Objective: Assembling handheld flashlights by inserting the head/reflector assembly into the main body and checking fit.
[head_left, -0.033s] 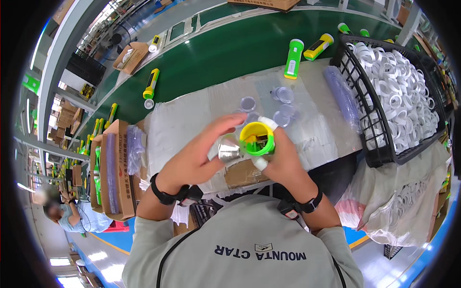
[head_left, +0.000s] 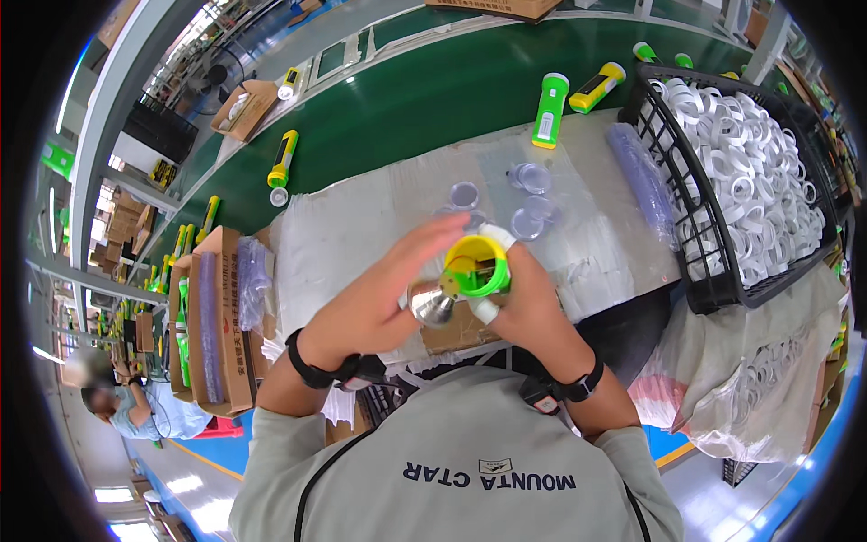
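In my right hand (head_left: 535, 294), white wraps on thumb and a finger, is a green-and-yellow flashlight body (head_left: 483, 278). Its open yellow-rimmed end faces up, with a thin wire and small parts inside. My left hand (head_left: 368, 294) is curved around a shiny silver cone-shaped reflector (head_left: 432, 307), held beside the opening. A small yellowish disc (head_left: 448, 286) shows at the reflector's end toward the body. The left fingertips extend over the rim. Just beyond my hands, clear round lenses (head_left: 464, 194) lie on the covered work surface (head_left: 361, 203).
A black crate (head_left: 700, 226) of white rings (head_left: 741, 181) stands at right, beside a roll of clear plastic (head_left: 641, 181). Finished-looking flashlights (head_left: 550, 110) lie on the green belt (head_left: 406, 99) beyond. An open carton (head_left: 237, 334) sits at left; a person (head_left: 149, 402) is farther off.
The reflector has turned in my left hand, bringing the small yellowish disc into sight. The flashlight body has shifted slightly left and tilted, and the wire inside shows more.
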A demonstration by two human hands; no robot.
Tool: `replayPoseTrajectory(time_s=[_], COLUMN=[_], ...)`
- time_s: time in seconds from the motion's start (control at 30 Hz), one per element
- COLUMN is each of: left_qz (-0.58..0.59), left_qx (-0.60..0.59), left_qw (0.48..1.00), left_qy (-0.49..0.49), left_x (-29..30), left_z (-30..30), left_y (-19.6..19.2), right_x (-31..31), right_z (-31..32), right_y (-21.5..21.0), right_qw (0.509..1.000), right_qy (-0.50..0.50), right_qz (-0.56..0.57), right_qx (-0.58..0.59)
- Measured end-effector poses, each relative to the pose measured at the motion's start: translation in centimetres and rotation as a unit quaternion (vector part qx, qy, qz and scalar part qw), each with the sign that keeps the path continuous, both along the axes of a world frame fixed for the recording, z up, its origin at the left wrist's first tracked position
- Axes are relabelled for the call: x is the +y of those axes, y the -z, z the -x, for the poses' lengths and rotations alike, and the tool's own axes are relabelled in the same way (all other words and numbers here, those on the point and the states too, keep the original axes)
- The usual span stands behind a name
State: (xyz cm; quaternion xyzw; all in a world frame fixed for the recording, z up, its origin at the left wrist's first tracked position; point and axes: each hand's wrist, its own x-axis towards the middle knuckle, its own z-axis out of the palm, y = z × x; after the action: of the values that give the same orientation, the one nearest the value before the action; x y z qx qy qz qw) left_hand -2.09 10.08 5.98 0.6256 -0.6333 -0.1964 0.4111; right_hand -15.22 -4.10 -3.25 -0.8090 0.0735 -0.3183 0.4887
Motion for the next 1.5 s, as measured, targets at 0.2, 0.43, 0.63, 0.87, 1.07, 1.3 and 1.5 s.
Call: replayPoseTrajectory(time_s=[0.2, 0.43, 0.63, 0.87, 1.07, 1.3, 1.5], left_qz=[0.135, 0.177, 0.137, 0.170, 0.112, 0.023, 0.067], left_qx=[0.011, -0.132, -0.295, -0.148, -0.139, -0.269, -0.052], left_qw=[0.988, 0.974, 0.945, 0.971, 0.984, 0.962, 0.994], left_qy=[0.070, 0.045, -0.034, -0.079, 0.008, -0.035, 0.071], left_x=[0.1, -1.2, -2.2, -2.5, -2.1, -2.3, -4.0], left_z=[0.6, 2.2, 3.4, 2.3, 2.4, 2.9, 2.1], left_y=[3.9, 3.9, 2.0, 2.7, 2.7, 1.3, 2.5], right_x=[0.8, 0.5, 0.4, 0.2, 0.1, -0.3, -1.5], right_z=[0.9, 1.1, 1.1, 1.9, 1.1, 1.1, 2.2], right_y=[0.2, 0.9, 0.9, 1.4, 2.7, 2.7, 1.6], right_qw=[0.994, 0.990, 0.988, 0.989, 0.978, 0.986, 0.987], right_qy=[-0.062, -0.100, -0.111, -0.097, -0.153, -0.166, -0.143], right_qz=[-0.086, -0.095, -0.099, -0.113, 0.001, 0.000, 0.056], right_qx=[0.032, -0.001, -0.031, -0.007, -0.141, -0.023, -0.046])
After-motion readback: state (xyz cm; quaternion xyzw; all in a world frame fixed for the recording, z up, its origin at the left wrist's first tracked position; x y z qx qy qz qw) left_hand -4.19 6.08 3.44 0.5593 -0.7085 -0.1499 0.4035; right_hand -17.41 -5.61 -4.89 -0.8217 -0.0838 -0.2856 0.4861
